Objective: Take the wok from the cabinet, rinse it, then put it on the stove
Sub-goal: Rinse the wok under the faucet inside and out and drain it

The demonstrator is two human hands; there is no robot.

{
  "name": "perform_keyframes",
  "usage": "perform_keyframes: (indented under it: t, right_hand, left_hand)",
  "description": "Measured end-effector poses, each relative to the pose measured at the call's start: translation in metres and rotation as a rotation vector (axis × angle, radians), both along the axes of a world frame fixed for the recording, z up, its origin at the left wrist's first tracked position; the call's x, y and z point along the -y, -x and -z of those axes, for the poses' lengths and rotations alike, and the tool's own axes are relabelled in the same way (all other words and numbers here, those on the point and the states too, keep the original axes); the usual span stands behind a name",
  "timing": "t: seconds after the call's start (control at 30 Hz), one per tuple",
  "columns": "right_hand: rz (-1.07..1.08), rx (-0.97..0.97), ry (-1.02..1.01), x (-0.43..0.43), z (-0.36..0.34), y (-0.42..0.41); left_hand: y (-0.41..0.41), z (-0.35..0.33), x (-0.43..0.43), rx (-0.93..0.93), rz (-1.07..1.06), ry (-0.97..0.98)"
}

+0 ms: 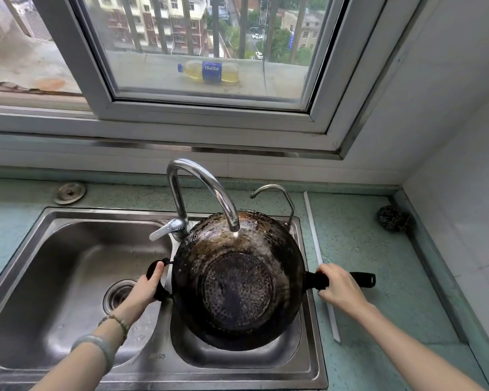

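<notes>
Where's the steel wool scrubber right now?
In the head view, the steel wool scrubber sits on the green counter at far right, against the tiled wall's corner, right of the sink.

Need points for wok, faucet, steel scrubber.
wok (237, 289), head view, on the flat underside, turned up.
faucet (203, 179), head view, on the arch of the spout.
steel scrubber (394, 218), head view, on the middle of the ball, at the counter's right back corner.
</notes>
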State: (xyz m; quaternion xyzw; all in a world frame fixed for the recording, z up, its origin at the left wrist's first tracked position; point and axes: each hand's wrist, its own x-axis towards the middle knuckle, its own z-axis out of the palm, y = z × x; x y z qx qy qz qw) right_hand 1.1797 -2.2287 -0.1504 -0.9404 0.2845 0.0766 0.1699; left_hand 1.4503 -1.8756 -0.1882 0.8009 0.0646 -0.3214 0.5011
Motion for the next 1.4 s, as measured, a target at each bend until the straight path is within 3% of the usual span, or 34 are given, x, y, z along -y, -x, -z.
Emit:
perform_keyframes:
  t: [0.3, 0.8, 1.0, 1.4]
  right_hand:
    - [0.006, -0.018, 0.198, -0.006, 0.013, -0.017]
    - [0.108, 0.064, -0.08, -0.018, 0.025, -0.019]
    - [0.15, 0.031, -0.084, -0.023, 0.024, -0.015]
    - [0.162, 0.053, -0.084, -0.031, 0.016, -0.005]
  left_hand:
    - [-0.008, -0.005, 0.0, -0.031, 0.002, -0.051]
    - [-0.011, -0.01, -0.014, -0.006, 0.045, -0.173]
    - [-0.013, -0.019, -0.017, -0.04, 0.077, -0.189]
    - [-0.004, -0.037, -0.017, 0.076, 0.134, -0.263]
